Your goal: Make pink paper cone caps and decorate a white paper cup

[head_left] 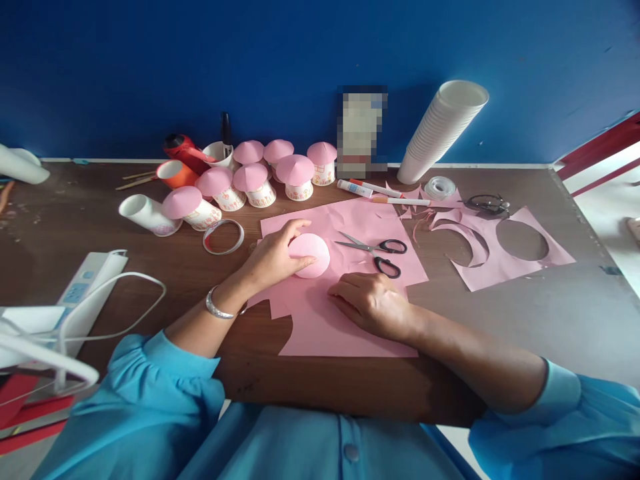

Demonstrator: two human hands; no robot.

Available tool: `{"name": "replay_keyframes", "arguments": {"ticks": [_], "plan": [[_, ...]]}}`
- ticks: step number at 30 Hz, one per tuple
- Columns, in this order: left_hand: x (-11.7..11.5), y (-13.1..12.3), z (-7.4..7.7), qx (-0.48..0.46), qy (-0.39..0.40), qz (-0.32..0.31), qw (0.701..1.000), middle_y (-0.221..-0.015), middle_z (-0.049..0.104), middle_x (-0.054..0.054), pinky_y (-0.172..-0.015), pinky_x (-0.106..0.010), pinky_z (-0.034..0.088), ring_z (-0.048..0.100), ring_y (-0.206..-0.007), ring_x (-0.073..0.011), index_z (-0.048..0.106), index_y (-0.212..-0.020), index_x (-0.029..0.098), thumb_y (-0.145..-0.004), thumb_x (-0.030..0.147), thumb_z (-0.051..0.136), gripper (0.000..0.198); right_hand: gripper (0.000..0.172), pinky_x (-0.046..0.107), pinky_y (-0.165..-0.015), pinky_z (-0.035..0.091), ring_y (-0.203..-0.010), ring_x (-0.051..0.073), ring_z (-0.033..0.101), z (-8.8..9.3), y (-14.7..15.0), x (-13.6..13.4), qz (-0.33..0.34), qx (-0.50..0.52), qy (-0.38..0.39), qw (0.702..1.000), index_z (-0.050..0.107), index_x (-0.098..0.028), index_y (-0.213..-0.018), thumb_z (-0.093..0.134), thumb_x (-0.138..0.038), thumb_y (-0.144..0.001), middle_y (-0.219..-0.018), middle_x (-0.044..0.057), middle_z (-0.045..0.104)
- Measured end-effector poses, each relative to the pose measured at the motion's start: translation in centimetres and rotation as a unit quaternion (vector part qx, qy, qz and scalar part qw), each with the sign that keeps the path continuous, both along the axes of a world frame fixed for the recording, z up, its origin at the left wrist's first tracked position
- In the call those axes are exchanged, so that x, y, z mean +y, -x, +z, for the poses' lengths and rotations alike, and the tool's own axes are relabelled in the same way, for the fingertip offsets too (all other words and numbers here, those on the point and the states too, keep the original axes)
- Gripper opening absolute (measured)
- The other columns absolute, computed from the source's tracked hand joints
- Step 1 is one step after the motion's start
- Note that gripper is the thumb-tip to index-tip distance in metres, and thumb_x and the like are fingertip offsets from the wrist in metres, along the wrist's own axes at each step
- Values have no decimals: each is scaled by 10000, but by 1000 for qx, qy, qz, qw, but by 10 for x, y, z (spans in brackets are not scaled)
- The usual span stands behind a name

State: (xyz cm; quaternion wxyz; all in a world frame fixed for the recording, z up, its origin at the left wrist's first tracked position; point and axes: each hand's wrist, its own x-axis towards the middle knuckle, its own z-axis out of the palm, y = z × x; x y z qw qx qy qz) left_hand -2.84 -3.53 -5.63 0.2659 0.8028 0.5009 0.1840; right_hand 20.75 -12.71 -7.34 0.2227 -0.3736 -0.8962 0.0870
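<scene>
My left hand (276, 259) grips a round pink paper piece (315, 256) by its left edge, thumb on top. The piece looks like a shallow cone, but its underside is hidden. On the pink paper sheet (320, 330) rests my right hand (373, 303), with its fingers curled together. Whether anything is between those fingers, I cannot make out. Just beyond it lie scissors (373, 247) with black handles, blades parted and pointing left. Several paper cups with pink cone roofs stand behind my left hand, one roofed cup (296, 177) among them.
A tape roll (223, 237) lies left of my left hand. Farther back are a red glue gun (187, 152), markers (373, 189) and a tall cup stack (443, 130). Cut pink scraps (510, 257) lie to the right. A power strip (93, 293) with white cables is at left.
</scene>
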Motion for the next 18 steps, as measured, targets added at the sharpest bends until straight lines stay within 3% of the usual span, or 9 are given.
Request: {"name": "replay_keyframes", "arguments": {"ticks": [2, 7, 14, 18], "plan": [[2, 5, -1, 13, -72, -13, 997, -1255, 720, -87, -972, -420, 596, 705, -1106, -265, 538, -1391, 220, -776, 267, 828, 682, 283, 298, -607, 349, -649, 151, 606, 0, 0, 0, -1, -6, -6, 1000, 710, -160, -873, 489, -188, -1048, -725, 41, 684], [2, 8, -1, -22, -226, -23, 974, -1198, 679, -114, -928, -409, 600, 683, -1066, -248, 628, -1244, 195, -918, 228, 680, 332, 300, 307, -601, 349, -644, 157, 606, 2, 2, 0, 0, -8, 7, 1000, 712, -158, -856, 487, -191, -1051, -719, 49, 683], [-11, -4, -14, 7, -272, -124, 954, -1058, 711, -70, -850, -363, 580, 672, -989, -226, 698, -1083, 215, -946, 185, 623, 160, 263, 310, -627, 393, -728, 183, 664, 27, -25, 20, -44, -65, 23, 997, 753, -173, -925, 531, -250, -1044, -832, 81, 745], [-12, -6, -22, 28, -249, -160, 955, -985, 717, -63, -828, -391, 563, 653, -909, -231, 692, -1025, 203, -919, 143, 627, 138, 214, 311, -613, 396, -804, 221, 687, 46, -52, 60, -165, -138, 29, 976, 775, -188, -997, 567, -239, -1004, -934, 93, 771]]}}
